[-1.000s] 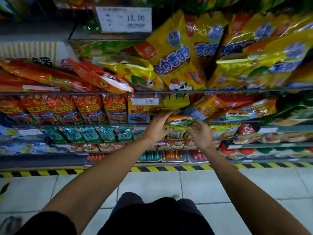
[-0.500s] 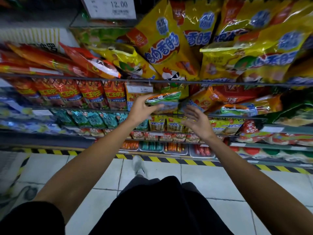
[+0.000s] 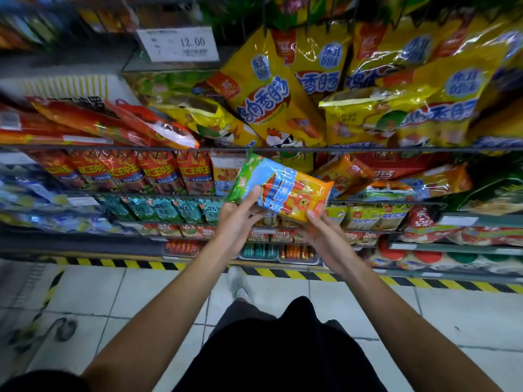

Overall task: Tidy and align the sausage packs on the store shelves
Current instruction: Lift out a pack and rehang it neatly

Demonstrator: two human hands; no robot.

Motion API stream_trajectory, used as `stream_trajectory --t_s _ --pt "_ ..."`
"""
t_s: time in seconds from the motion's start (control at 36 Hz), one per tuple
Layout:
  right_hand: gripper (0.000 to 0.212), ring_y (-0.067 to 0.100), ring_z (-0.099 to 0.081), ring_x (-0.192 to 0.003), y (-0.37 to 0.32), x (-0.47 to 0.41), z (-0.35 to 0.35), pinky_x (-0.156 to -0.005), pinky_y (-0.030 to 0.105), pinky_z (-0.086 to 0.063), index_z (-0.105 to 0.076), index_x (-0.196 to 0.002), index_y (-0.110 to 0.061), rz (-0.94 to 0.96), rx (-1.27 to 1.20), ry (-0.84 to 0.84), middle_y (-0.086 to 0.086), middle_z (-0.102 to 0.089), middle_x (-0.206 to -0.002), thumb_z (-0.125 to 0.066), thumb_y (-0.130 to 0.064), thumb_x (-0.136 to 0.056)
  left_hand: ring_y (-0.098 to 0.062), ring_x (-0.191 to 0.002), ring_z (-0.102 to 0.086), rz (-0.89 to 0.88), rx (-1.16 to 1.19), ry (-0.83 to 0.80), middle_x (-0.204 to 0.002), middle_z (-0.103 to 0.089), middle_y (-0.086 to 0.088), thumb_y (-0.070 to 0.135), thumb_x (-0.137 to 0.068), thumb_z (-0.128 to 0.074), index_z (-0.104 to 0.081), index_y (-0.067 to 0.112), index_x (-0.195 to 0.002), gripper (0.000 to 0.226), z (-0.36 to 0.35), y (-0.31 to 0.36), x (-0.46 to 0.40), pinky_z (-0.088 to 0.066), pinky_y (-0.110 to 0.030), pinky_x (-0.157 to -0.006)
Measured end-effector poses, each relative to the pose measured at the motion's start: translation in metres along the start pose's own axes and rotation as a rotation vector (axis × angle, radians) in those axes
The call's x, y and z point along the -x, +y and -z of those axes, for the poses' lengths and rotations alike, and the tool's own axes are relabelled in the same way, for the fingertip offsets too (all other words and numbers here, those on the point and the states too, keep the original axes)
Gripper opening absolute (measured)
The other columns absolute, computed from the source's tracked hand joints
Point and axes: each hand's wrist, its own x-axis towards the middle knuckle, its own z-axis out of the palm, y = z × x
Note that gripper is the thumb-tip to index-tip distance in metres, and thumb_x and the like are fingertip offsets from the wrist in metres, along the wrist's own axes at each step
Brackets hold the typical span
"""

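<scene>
— What were the hands doing?
— The left hand and right hand both gripped one sausage pack, tilted, in front of the middle shelf.
— Above it?
— Yellow bags, price tag.

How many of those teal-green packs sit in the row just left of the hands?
5 teal packs show, side by side along one shelf. The left hand may hide more.
</scene>
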Motion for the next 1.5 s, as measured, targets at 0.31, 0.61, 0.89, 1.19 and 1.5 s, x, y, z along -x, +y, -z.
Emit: stream_trajectory --t_s 0.31,0.61,0.89,1.19,1.5 --pt "0.048 0.029 -0.072 -0.109 -0.017 0.022 -0.004 -0.095 0.046 -0.057 -0.071 -0.118 -0.007 0.094 0.071 0.219 0.011 -0.077 -0.112 -0.081 -0.03 -0.077 -0.037 -0.137 -0.052 0.32 0.286 -0.059 -0.15 -0.05 -0.022 0.029 -0.088 -0.076 -0.044 0.016 -0.146 0.068 0.011 -0.052 0.016 -0.055 -0.048 -0.102" --pt "0.029 -0.004 -0.059 -0.046 -0.042 0.018 0.003 -0.044 0.01 -0.042 -0.073 -0.092 -0.013 0.27 0.647 0.176 -0.016 -0.069 -0.061 -0.092 -0.018 -0.071 0.002 -0.141 -0.039 -0.123 -0.66 -0.143 -0.158 -0.041 0.016 0.032 -0.085 -0.08 -0.033 0.035 -0.157 0.087 0.042 -0.031 0.009 -0.038 -0.009 -0.105" --pt "0.065 0.01 -0.07 -0.102 -0.029 -0.003 -0.01 -0.079 0.041 -0.064 -0.069 -0.122 -0.027 0.305 0.826 0.08 -0.01 -0.071 -0.113 -0.094 -0.036 -0.063 -0.007 -0.107 -0.071 -0.073 -0.786 -0.266 -0.115 -0.076 0.009 0.018 -0.08 -0.086 -0.071 0.02 -0.122 0.045 0.035 -0.031 -0.021 -0.055 -0.028 -0.095" --pt "0.042 0.004 -0.069 -0.109 -0.017 -0.043 -0.016 -0.099 0.036 -0.056 -0.069 -0.121 -0.019 0.385 0.786 0.033 -0.009 -0.074 -0.116 -0.079 -0.029 -0.082 -0.009 -0.102 -0.074 -0.245 -0.635 -0.094 -0.106 -0.077 0.009 0.007 -0.081 -0.083 -0.073 0.009 -0.116 0.036 0.032 -0.03 -0.039 -0.057 -0.024 -0.09" --pt "0.041 0.004 -0.065 -0.115 -0.005 -0.101 -0.019 -0.102 0.03 -0.053 -0.069 -0.127 -0.015 0.581 0.77 0.181 -0.009 -0.072 -0.121 -0.077 -0.029 -0.09 -0.014 -0.102 -0.064 -0.367 -0.864 -0.033 -0.102 -0.068 0.004 0.023 -0.092 -0.075 -0.065 0.027 -0.097 0.012 0.041 -0.027 -0.095 -0.05 -0.031 -0.096"
